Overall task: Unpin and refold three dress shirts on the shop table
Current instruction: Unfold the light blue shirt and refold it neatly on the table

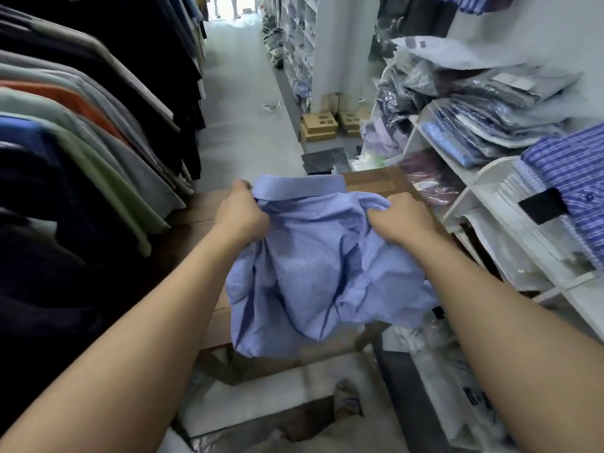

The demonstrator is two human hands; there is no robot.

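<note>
- Curled tight, fingers [242,188] of left hand [242,214]: gripping bunched shoulder of crumpled light-blue cotton dress shirt [320,273], just below its stiff collar [299,186].
- Same at right hand [397,220]: fistful of opposite shoulder, fingers closed round cloth.
- Held over brown wooden shop table [376,183]; contact with top not clear.
- Long axis far-to-near: collar away from body, tail sagging toward near table edge.
- Shirt between and below both hands, neither nearer.
- Probably next: lowering flat, straight down onto table.
- Pins: cannot tell.
</note>
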